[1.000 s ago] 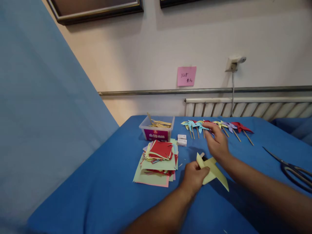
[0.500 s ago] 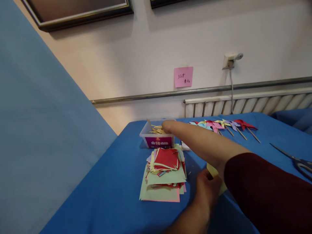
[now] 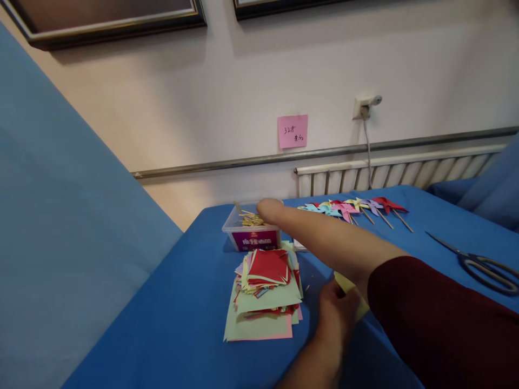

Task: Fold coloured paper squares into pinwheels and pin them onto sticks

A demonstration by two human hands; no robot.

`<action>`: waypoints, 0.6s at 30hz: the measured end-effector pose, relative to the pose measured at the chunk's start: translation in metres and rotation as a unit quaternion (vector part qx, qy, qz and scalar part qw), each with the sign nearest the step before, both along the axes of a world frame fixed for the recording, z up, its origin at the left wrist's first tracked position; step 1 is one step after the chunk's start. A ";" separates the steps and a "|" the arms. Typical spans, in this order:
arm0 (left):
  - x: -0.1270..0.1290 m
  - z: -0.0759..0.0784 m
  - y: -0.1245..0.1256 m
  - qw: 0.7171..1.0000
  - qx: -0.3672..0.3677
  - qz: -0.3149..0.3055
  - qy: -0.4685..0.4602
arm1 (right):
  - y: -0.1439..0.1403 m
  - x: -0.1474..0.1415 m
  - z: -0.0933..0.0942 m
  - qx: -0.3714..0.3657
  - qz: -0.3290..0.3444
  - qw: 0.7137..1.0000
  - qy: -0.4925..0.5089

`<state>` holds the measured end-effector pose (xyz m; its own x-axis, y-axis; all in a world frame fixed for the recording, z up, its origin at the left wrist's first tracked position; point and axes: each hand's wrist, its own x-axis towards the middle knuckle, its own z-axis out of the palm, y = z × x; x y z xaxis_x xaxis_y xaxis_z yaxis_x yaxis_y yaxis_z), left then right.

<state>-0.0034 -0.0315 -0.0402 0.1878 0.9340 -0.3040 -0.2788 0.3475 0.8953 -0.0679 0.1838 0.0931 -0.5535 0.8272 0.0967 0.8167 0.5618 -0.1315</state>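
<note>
So the right hand point(image 3: 270, 209) is at the right side of the clear plastic tub point(image 3: 227, 229) at the far end of the surface point(image 3: 162, 335), right by the bunch of thin wooden sticks point(image 3: 250, 219) in there. Fingers are hidden behind the back of the hand, so I honestly can't tell if that grip is apart or together, or whether it's got a stick. The forearm, with a dark red sleeve point(image 3: 438, 319), cuts across from the near right.

Left hand point(image 3: 335, 308) is low on the near side, partly under that forearm, with its grip clamped on a piece of yellow paper point(image 3: 345, 283). Only bits of the paper peek out past the hand and arm, so no clue about its full shape.

Just on the near side of the tub there's a messy paper stack point(image 3: 267, 267), red square on top, bigger pale green sheets poking out underneath. Far right of the tub, a row of pinwheels point(image 3: 344, 209) in blue, pink, yellow, purple and red lies on the blue cloth, some sticks pointing near and right. Scissors point(image 3: 486, 271) are off to the right, well apart from both hands. Pink note point(image 3: 292, 131) on the wall too.
</note>
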 end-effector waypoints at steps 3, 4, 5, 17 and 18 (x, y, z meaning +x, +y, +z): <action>0.000 -0.008 0.002 1.000 0.018 -0.015 -0.020 | -0.002 0.007 0.009 0.005 -0.030 0.999 0.039; -0.001 -0.008 0.001 0.999 0.019 -0.019 -0.018 | -0.003 0.010 0.012 0.013 -0.038 0.997 0.060; -0.003 -0.006 0.001 0.999 0.018 -0.023 -0.014 | -0.005 0.014 0.016 0.024 -0.047 0.995 0.086; -0.018 0.014 0.006 0.991 0.082 0.065 0.085 | -0.128 0.170 -0.026 -0.112 -0.129 0.689 0.704; -0.018 0.017 0.007 0.991 0.080 0.074 0.083 | -0.142 0.181 -0.033 -0.132 -0.135 0.642 0.743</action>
<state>-0.0210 -0.0247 -0.0232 0.0040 0.9861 -0.1660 -0.1599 0.1645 0.9733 0.1129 0.0422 0.0604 0.1548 0.9696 0.1895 -0.2588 0.2249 -0.9394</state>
